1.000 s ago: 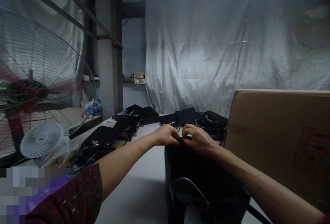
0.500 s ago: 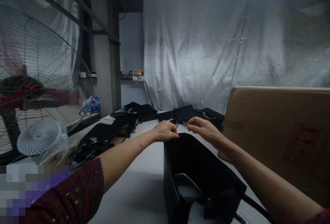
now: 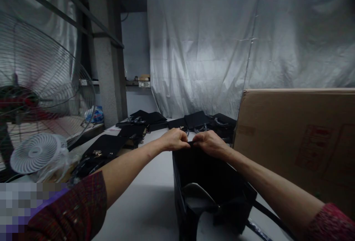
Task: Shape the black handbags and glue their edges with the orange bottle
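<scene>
A black handbag (image 3: pixel 213 181) stands open-topped on the white table (image 3: pixel 138 196), its dark inside facing me. My left hand (image 3: pixel 175 139) pinches the far end of the bag's rim between thumb and fingers. Close beside it, my right hand (image 3: pixel 209 143) is closed on the same rim. Inside the near part of the bag a pale curved edge shows. A black strap (image 3: pixel 270 215) trails from the bag's right side, partly behind my right forearm.
Several black bags (image 3: pixel 196 120) lie across the table's far end, more (image 3: pixel 107 146) at the left. A large cardboard box (image 3: pixel 294 133) stands at the right. A big caged fan (image 3: pixel 41 85) and a small white fan (image 3: pixel 36 153) stand at the left.
My right hand has come left and down onto the bag's rim, beside my left hand, which keeps its pinch. The whole view has shifted slightly.
</scene>
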Motion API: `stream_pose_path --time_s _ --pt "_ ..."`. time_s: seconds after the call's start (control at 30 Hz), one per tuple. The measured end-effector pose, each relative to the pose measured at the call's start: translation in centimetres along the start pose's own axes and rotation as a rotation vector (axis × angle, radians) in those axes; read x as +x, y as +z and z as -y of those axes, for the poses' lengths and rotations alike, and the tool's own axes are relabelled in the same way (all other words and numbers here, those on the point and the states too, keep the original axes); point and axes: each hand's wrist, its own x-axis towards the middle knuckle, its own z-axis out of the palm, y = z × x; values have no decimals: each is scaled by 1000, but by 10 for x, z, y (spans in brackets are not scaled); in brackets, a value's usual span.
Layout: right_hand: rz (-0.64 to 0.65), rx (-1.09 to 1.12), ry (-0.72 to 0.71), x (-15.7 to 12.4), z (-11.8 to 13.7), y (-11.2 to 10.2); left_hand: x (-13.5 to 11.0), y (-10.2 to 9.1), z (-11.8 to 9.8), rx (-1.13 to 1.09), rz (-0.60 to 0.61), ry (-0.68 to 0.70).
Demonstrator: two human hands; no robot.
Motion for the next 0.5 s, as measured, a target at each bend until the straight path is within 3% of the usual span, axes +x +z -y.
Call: stream_pose_path --time_s 0.3,0.5 --pt "49 -171 -98 2 13 -6 -2 1 -12 46 -43 17" --pt "19 -265 -54 -5 15 -8 -5 -3 -2 -76 53 -47"
